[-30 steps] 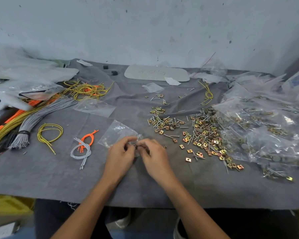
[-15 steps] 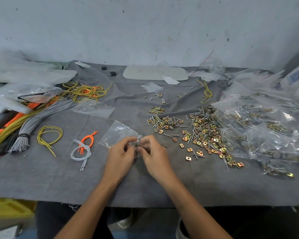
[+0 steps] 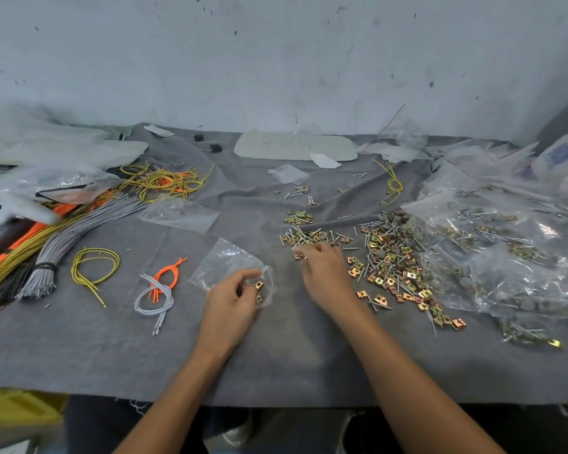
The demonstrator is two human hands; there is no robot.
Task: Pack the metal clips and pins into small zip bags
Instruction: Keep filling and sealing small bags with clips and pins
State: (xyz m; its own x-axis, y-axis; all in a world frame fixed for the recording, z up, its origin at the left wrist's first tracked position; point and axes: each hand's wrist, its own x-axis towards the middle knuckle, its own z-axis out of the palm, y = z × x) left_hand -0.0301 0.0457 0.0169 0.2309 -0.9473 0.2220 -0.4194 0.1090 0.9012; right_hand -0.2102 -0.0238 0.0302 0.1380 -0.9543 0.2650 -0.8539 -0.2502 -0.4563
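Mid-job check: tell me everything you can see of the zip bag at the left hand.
The zip bag is small and made of clear, thin plastic that looks glossy and crinkled. It lies mostly flat on the grey cloth. The left hand pinches its near end, where the plastic bulges. Two brass-coloured square clips show through the plastic there. Whether its zip is open cannot be told. The right hand is apart from it.

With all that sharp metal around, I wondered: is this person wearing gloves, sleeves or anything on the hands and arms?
No. The left hand and right hand are bare: no gloves, rings or watch in view. The left forearm and right forearm are bare too, with no sleeve showing.
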